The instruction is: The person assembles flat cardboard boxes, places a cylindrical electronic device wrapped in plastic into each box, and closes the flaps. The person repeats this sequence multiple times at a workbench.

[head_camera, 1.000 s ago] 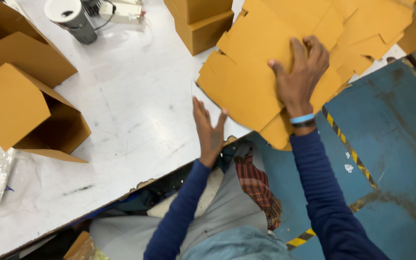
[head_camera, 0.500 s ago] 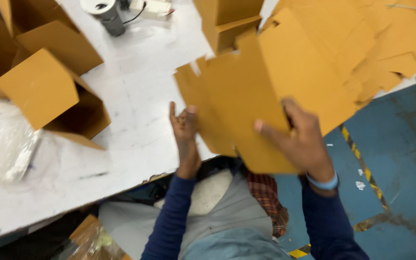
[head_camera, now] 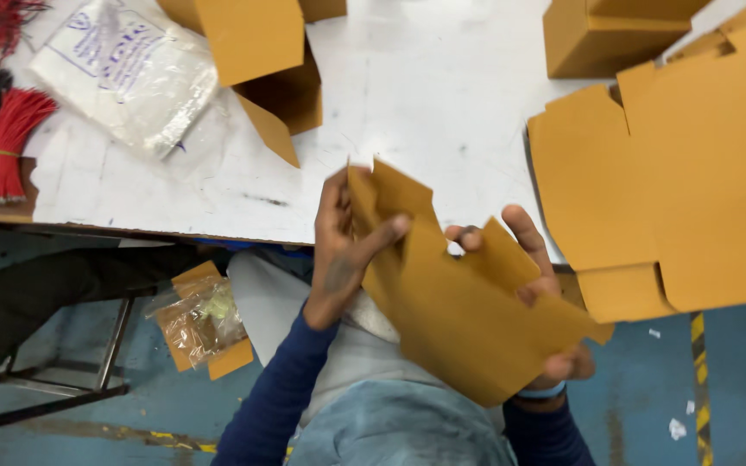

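Observation:
Both my hands hold one flat brown cardboard box blank (head_camera: 464, 319) over my lap, just off the white table's near edge (head_camera: 218, 229). My left hand (head_camera: 343, 250) grips its left side, thumb lying across the front. My right hand (head_camera: 537, 285) holds the right side from behind, fingers showing above a flap and below the lower corner. A stack of several more flat blanks (head_camera: 684, 181) lies on the table's right end, overhanging the edge.
A folded open brown box (head_camera: 269, 60) stands at the table's far middle and another (head_camera: 606, 34) at the far right. A clear plastic bag (head_camera: 123, 73) and bundles of red wires (head_camera: 10, 138) lie at left. A bagged packet (head_camera: 200, 319) sits below the table.
The blank has come off the stack down to my lap. My left hand, free before, now grips it, and my view has shifted left along the table.

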`<action>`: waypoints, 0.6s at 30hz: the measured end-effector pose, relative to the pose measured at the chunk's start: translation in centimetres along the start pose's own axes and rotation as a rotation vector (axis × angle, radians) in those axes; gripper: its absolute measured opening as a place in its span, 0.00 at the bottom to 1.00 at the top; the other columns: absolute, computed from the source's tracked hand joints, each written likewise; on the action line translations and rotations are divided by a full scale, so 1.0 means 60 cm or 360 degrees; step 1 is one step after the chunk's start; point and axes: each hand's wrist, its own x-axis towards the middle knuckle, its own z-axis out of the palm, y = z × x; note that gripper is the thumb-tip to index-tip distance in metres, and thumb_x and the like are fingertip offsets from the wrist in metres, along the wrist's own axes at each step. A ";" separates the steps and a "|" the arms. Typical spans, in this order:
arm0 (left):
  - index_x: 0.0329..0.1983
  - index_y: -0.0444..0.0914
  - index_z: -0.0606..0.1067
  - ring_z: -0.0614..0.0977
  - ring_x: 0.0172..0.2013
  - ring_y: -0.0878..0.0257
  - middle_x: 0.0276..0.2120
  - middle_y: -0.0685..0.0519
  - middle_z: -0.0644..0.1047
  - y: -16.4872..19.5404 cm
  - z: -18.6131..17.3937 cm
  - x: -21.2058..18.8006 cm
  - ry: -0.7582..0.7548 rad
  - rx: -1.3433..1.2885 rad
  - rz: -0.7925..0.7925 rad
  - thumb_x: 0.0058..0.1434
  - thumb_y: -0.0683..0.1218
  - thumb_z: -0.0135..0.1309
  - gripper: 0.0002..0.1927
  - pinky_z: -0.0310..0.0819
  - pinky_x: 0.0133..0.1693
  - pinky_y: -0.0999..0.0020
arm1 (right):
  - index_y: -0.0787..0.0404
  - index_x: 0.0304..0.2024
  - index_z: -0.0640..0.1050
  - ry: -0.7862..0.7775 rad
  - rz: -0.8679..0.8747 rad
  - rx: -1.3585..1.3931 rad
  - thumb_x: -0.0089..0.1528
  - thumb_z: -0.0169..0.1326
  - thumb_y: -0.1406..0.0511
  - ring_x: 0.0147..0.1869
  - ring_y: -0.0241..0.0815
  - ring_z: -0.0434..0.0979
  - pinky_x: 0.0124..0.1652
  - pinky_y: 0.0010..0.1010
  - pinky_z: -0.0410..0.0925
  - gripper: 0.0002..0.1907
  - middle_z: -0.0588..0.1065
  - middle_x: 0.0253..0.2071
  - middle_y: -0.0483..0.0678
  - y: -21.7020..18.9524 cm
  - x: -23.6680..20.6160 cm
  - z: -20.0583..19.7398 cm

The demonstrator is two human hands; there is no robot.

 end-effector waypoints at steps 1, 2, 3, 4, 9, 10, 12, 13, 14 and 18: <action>0.66 0.28 0.61 0.76 0.59 0.56 0.57 0.46 0.73 -0.002 -0.012 -0.018 -0.0019 -0.0142 0.0000 0.56 0.42 0.62 0.37 0.75 0.60 0.63 | 0.69 0.75 0.56 0.0012 -0.0070 -0.0080 0.64 0.58 0.62 0.75 0.62 0.65 0.74 0.54 0.62 0.42 0.67 0.62 0.62 0.006 0.005 0.000; 0.66 0.26 0.63 0.75 0.61 0.55 0.58 0.44 0.72 -0.004 -0.025 -0.036 -0.0095 -0.0135 0.0044 0.56 0.42 0.60 0.36 0.71 0.63 0.63 | 0.67 0.75 0.55 0.0002 -0.0150 -0.0349 0.59 0.58 0.66 0.75 0.59 0.64 0.75 0.51 0.60 0.44 0.67 0.61 0.60 0.013 0.010 0.001; 0.66 0.25 0.64 0.74 0.63 0.53 0.60 0.43 0.72 -0.007 -0.039 -0.055 -0.0173 -0.0123 0.0085 0.57 0.43 0.58 0.34 0.68 0.66 0.62 | 0.66 0.75 0.54 -0.0006 -0.0235 -0.0613 0.55 0.59 0.71 0.76 0.56 0.63 0.76 0.48 0.58 0.48 0.66 0.60 0.57 0.020 0.015 -0.001; 0.65 0.24 0.66 0.72 0.65 0.52 0.61 0.42 0.72 -0.012 -0.050 -0.072 -0.0251 -0.0108 0.0124 0.58 0.43 0.56 0.33 0.64 0.69 0.61 | 0.64 0.76 0.53 -0.0010 -0.0322 -0.0873 0.51 0.60 0.75 0.77 0.52 0.62 0.78 0.45 0.56 0.52 0.66 0.60 0.54 0.028 0.019 -0.004; 0.64 0.26 0.64 0.70 0.68 0.48 0.62 0.38 0.70 -0.069 -0.071 -0.126 0.0044 -0.0662 0.0261 0.57 0.47 0.47 0.32 0.58 0.71 0.52 | 0.64 0.74 0.52 0.0100 -0.0092 -0.0845 0.50 0.54 0.80 0.73 0.52 0.65 0.73 0.43 0.60 0.50 0.67 0.64 0.58 0.082 0.011 -0.033; 0.63 0.27 0.63 0.69 0.69 0.47 0.62 0.38 0.68 -0.079 -0.074 -0.133 0.0089 -0.0829 0.0251 0.56 0.47 0.46 0.32 0.58 0.71 0.50 | 0.65 0.74 0.53 0.0090 -0.0093 -0.0847 0.51 0.54 0.80 0.73 0.52 0.66 0.73 0.43 0.60 0.49 0.68 0.63 0.58 0.093 0.003 -0.040; 0.64 0.26 0.64 0.69 0.70 0.43 0.62 0.36 0.69 -0.096 -0.079 -0.143 0.0121 -0.0758 0.0308 0.59 0.46 0.48 0.31 0.59 0.72 0.50 | 0.68 0.72 0.55 0.0204 -0.0008 -0.0858 0.51 0.51 0.81 0.74 0.54 0.67 0.73 0.43 0.61 0.46 0.69 0.64 0.62 0.110 -0.010 -0.054; 0.65 0.26 0.65 0.69 0.70 0.41 0.62 0.35 0.69 -0.102 -0.081 -0.148 0.0136 -0.0724 0.0337 0.60 0.45 0.49 0.31 0.59 0.73 0.50 | 0.69 0.71 0.56 0.0259 0.0033 -0.0864 0.50 0.50 0.82 0.74 0.55 0.67 0.72 0.43 0.62 0.44 0.69 0.64 0.64 0.116 -0.017 -0.060; 0.67 0.32 0.60 0.69 0.69 0.43 0.64 0.37 0.67 -0.106 -0.084 -0.154 0.0176 -0.0509 0.0213 0.59 0.43 0.52 0.32 0.61 0.70 0.51 | 0.71 0.68 0.59 0.0334 0.0081 -0.0928 0.52 0.50 0.81 0.74 0.55 0.67 0.71 0.43 0.61 0.40 0.68 0.66 0.64 0.120 -0.024 -0.067; 0.65 0.44 0.57 0.70 0.66 0.51 0.67 0.44 0.64 -0.105 -0.096 -0.175 0.0213 -0.0053 -0.0224 0.55 0.38 0.60 0.37 0.70 0.63 0.55 | 0.72 0.60 0.71 0.0234 0.0187 -0.1277 0.57 0.53 0.78 0.75 0.55 0.68 0.68 0.44 0.64 0.27 0.66 0.71 0.64 0.108 -0.045 -0.091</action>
